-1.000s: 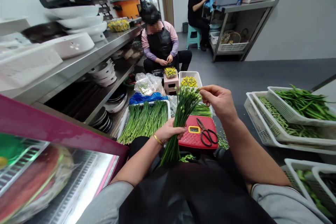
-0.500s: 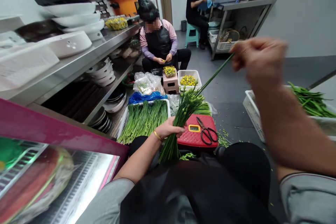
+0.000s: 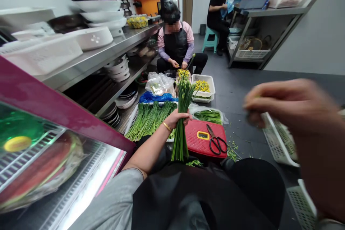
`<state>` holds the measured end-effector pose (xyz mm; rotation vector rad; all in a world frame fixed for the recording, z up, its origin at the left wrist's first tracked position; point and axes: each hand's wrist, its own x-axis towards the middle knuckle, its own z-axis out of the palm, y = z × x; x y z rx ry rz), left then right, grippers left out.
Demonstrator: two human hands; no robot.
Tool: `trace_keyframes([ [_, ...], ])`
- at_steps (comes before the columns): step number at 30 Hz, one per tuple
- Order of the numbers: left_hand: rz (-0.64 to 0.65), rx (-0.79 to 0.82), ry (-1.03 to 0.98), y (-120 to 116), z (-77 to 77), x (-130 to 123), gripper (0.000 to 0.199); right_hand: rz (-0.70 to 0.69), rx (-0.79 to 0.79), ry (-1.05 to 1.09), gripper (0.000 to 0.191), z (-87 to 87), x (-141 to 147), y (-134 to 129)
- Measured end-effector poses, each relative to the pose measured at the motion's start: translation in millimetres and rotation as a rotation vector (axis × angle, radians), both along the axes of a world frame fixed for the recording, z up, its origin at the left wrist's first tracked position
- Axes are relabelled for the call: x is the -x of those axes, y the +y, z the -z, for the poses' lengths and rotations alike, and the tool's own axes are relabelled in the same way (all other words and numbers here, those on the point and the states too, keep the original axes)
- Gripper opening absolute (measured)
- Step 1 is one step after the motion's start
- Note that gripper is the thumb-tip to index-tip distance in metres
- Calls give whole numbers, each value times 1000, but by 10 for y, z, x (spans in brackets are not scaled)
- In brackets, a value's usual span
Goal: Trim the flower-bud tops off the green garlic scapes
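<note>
My left hand (image 3: 179, 118) is wrapped round an upright bunch of flowering chives (image 3: 184, 97), buds at the top and cut stems below. One longer stalk rises above the rest. Off to the right, my right hand (image 3: 277, 102) is raised with thumb and fingers pinched; motion blurs it, and I cannot make out what it holds. Beside the bunch, black-handled scissors (image 3: 215, 140) lie on a red quilted box lid (image 3: 198, 147). A white basket of chives (image 3: 151, 122) sits left of the bunch, and more chives (image 3: 208, 116) lie behind the red lid.
A co-worker (image 3: 176, 41) sits ahead, hands over yellow flowers, near a white basket (image 3: 211, 79). Another person (image 3: 217, 10) sits farther back. Steel shelves (image 3: 129, 48) with dishes run along the left. White baskets (image 3: 281, 143) stand at right, and green scraps (image 3: 233, 151) litter the floor.
My right hand has come away from the stalk it was pulling and moved lower right. The bunch in my left hand is more upright. The view has shifted.
</note>
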<state>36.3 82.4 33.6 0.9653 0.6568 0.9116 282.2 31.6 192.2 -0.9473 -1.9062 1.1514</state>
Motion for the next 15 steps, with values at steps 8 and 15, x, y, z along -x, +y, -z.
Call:
trace_keyframes([
  [8, 186, -53, -70, -209, -84, -117, 47, -140, 298, 87, 38, 279, 514, 463],
  [15, 230, -79, 41, -222, -131, -46, 53, 55, 121, 83, 30, 272, 522, 575],
])
